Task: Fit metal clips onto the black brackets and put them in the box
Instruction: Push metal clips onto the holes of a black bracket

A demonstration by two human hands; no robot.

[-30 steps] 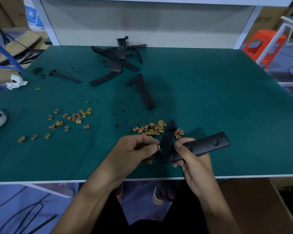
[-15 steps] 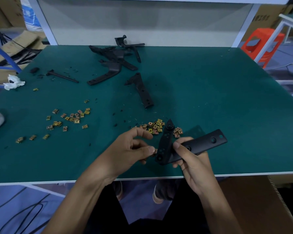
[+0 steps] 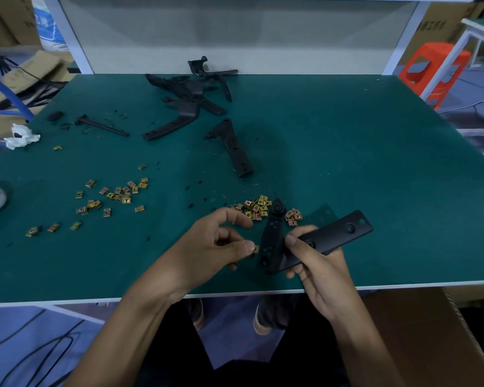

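My right hand (image 3: pixel 316 263) grips a black L-shaped bracket (image 3: pixel 330 236) near its bend, above the table's front edge. One arm of the bracket points up and away, the other runs to the right. My left hand (image 3: pixel 215 247) pinches a small metal clip (image 3: pixel 255 249) between thumb and fingers, right beside the bracket's lower left end. A heap of brass-coloured clips (image 3: pixel 259 208) lies just behind the hands. A cardboard box (image 3: pixel 419 339) stands below the table at the lower right.
More clips (image 3: pixel 115 195) are scattered at the left of the green table (image 3: pixel 375 169). Several black brackets (image 3: pixel 190 99) are piled at the back, one bracket (image 3: pixel 235 149) lies alone mid-table. A thin black rod (image 3: pixel 104 125) and crumpled tissue (image 3: pixel 20 136) sit far left.
My left hand drew back slightly from the bracket's end and its index finger lifted, the clip still pinched. My right hand kept the bracket almost still.
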